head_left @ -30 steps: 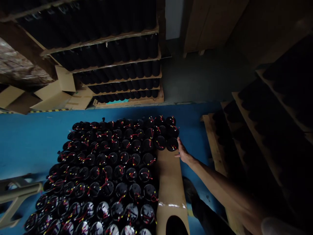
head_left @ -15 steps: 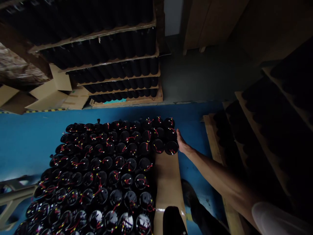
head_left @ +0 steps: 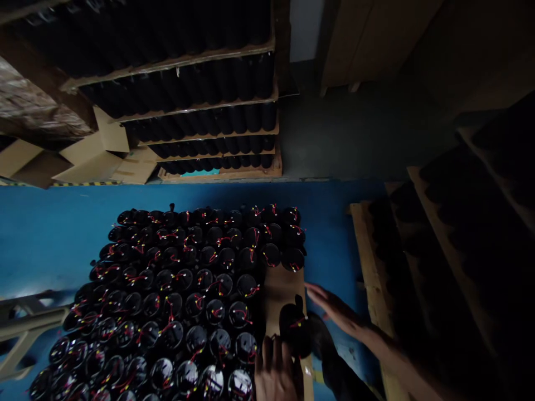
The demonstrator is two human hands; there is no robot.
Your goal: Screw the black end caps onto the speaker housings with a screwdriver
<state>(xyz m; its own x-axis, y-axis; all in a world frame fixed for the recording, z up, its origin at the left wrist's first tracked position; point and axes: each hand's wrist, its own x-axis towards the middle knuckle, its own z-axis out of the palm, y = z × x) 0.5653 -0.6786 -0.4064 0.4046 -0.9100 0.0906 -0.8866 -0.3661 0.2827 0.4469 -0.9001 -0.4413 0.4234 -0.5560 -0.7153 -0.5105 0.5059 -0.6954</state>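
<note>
A black cylindrical housing with a small red-wired connector on top is over the brown cardboard sheet, tilted. My left hand closes against its near left side with curled fingers; the thumb is hidden. To the right of the sheet, my right hand is off the housings with its fingers stretched out, slightly blurred. Dense rows of similar black housings, open tops up with red wires and pale connectors, stand left of the sheet. The end housing of one row stands just ahead of my right hand.
A stacked pallet of black cylinders with board layers stands at the back. Another stack on a wooden pallet rises at the right. Open cardboard boxes lie at the back left. A beige frame stands at the left on the blue floor.
My right hand has come away from the end housings and moved toward me. My left hand has come into view with a black housing, which has moved forward over the cardboard.
</note>
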